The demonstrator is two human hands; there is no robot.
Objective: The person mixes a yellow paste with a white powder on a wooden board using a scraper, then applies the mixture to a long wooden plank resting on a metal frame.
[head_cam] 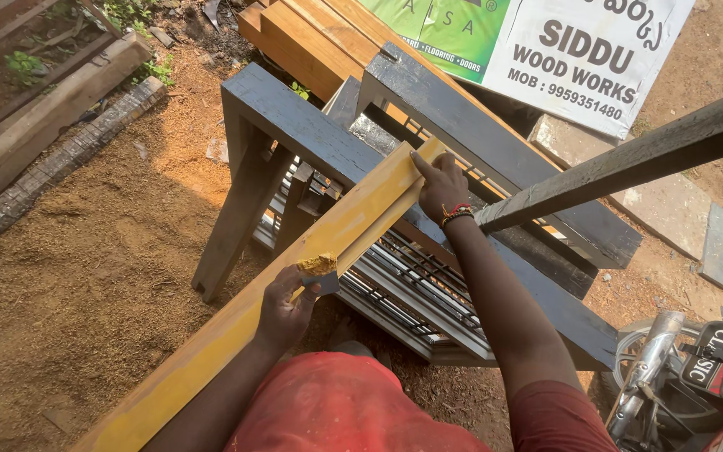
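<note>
White rectangular signboard [583,59] top right, dark lettering, leaning tilted; green banner [437,29] overlapping its left edge.

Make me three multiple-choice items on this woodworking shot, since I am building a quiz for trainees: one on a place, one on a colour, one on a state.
1. Where does the right hand rest?
A. on the far end of the yellow beam
B. on the motorbike
C. on the ground

2. What colour is the lump on the scraper in the left hand?
A. white
B. yellow-brown
C. blue

3. How does the yellow beam lie?
A. upright in the dirt
B. flat on the ground
C. propped across the dark blue frames

Answers: 1 A, fingers press the beam's far end; 2 B, the paste matches the beam's coat; 3 C, the beam crosses the frames' top edges.
</note>
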